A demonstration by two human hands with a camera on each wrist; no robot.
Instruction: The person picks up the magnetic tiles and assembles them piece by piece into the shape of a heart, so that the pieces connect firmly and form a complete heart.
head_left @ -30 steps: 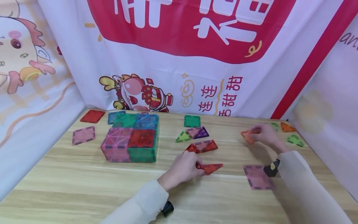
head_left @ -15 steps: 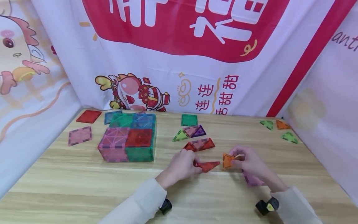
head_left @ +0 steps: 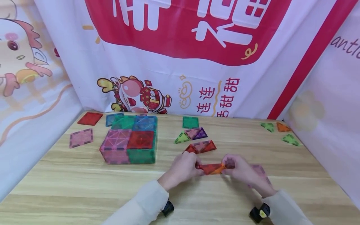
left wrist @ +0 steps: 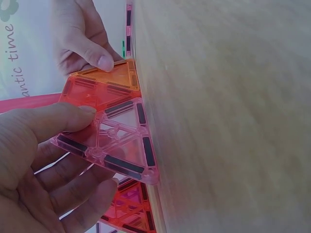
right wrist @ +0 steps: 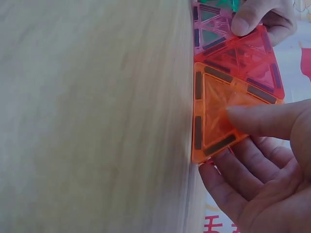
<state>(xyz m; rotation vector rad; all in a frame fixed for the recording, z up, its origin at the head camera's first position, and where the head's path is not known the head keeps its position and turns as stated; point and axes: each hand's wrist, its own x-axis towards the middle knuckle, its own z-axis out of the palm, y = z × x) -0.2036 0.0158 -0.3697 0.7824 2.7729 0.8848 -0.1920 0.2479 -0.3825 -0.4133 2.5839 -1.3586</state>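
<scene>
Head view: bright, even, diffuse light, source unseen; soft, faint shadows on the tabletop [head_left: 84,193] below left grip [head_left: 181,170] and right grip [head_left: 239,170]; pale sheen on foreground wood. Left wrist view: dimmer, hazy, low contrast; wood grain smeared. Right wrist view: likewise muted, grain soft; orange triangular magnetic tile [right wrist: 214,107] comparatively crisp; fabric backdrop [right wrist: 294,73] pale, bright at right edge.

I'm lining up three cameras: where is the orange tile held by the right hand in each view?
Head: orange tile, lower right of centre, in the right hand.
Left wrist: orange tile, upper left of centre.
Right wrist: orange tile, mid-height, right of centre.
Shared landmark: the red tile beside it.
</scene>
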